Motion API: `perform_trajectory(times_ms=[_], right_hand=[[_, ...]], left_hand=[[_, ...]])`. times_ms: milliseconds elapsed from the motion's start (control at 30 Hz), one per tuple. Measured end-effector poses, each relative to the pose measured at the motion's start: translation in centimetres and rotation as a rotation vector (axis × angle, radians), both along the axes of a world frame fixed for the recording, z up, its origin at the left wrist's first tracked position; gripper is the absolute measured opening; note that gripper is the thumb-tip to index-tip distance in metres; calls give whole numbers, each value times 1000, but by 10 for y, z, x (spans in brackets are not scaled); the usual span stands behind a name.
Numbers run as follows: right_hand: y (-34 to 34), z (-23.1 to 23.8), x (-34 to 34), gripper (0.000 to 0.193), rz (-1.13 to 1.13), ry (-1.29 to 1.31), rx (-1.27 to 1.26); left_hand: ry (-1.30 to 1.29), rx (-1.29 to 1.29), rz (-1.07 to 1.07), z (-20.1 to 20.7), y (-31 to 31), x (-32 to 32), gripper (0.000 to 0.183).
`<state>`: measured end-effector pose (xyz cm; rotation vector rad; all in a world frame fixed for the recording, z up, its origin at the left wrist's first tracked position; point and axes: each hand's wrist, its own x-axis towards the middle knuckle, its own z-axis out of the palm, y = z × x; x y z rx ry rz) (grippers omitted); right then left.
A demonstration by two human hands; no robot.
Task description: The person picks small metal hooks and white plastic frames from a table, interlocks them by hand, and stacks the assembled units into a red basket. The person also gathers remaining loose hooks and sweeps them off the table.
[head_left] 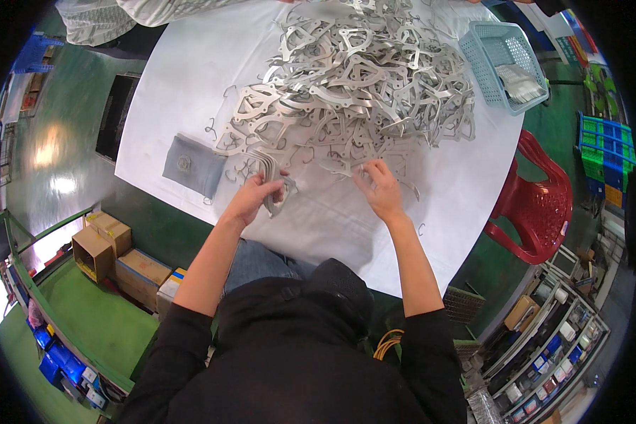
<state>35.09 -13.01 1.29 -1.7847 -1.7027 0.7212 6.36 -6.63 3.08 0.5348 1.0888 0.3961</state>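
My left hand is closed around a small stack of flat silver metal brackets, held on edge above the near side of the white table. Farther right, my right hand has its thumb and fingertips pinched at the end of a single metal bracket, at the near edge of a large heap. That heap of cut-out metal brackets spreads over the table's middle and far side. Several thin wire hooks lie beside my left hand. Part of the held stack is hidden by my fingers.
A grey plastic bag lies on the white table at the left. At the far right, a light-blue basket holds white packets. A red chair stands beyond the right edge. A person's sleeve shows at the far left.
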Motion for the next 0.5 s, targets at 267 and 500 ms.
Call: perform_trajectory(times_ms=[267,500], right_hand=[[35,43,-14,46,-308,611,-642],[3,28,-35,71,-281,1077,-821]], left_hand=[[-37,55,105,-5,-3,-1,28],[18,56,-17,-5,-26,15,28]])
